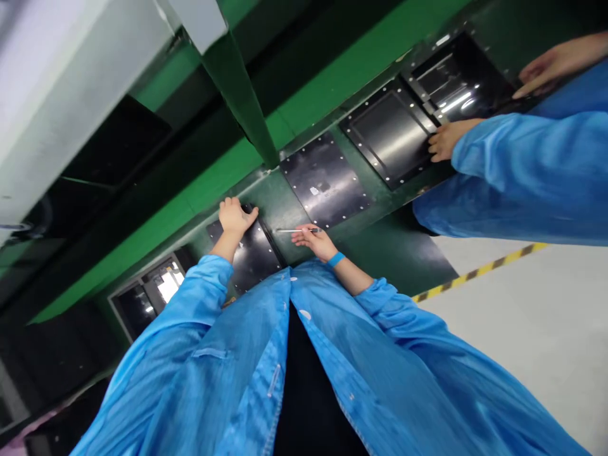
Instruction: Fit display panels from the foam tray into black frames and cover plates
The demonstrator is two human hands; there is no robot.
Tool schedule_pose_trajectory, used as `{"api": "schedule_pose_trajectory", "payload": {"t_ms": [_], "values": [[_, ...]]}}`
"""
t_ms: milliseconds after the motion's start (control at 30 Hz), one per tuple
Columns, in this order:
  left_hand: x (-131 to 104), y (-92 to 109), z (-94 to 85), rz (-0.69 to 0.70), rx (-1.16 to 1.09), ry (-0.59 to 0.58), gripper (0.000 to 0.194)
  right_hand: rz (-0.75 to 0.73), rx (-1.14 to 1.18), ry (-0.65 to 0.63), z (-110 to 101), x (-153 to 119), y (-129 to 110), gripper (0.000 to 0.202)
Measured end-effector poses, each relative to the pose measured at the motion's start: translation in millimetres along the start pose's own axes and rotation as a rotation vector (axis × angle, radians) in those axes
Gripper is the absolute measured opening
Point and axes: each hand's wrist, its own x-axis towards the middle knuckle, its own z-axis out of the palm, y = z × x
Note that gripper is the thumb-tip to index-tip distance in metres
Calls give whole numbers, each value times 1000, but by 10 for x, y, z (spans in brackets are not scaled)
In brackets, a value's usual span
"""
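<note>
My left hand (235, 216) rests at the upper end of a dark, glossy panel (254, 253), its fingers together and the thumb spread to the side. The panel has small light dots along its edges. To the right, my right hand (313, 242) holds a slim screwdriver (285, 230) between thumb and fingers. Its thin metal shaft points left, over the green bench surface (285, 206). Just beyond this hand lies another black panel (325, 180), flat, with dotted edges and a small pale mark near its middle.
A co-worker's hands (449, 139) in blue sleeves are at two more framed black panels (394, 133) on the right. A green post (247, 101) stands behind the bench. Yellow-and-black tape (479, 271) crosses the pale floor. A framed opening (147, 291) is at the left.
</note>
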Motion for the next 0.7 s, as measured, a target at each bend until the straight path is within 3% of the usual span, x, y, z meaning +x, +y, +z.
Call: {"api": "schedule_pose_trajectory", "payload": {"t_ms": [400,700], "values": [[-64,68,-79,-27,-4,-25,54,83,69,-73,124,153,24,41],[-182,242,-224,-68,-44,-75,50,-209,-406,-67,279,38,-102,72]]}}
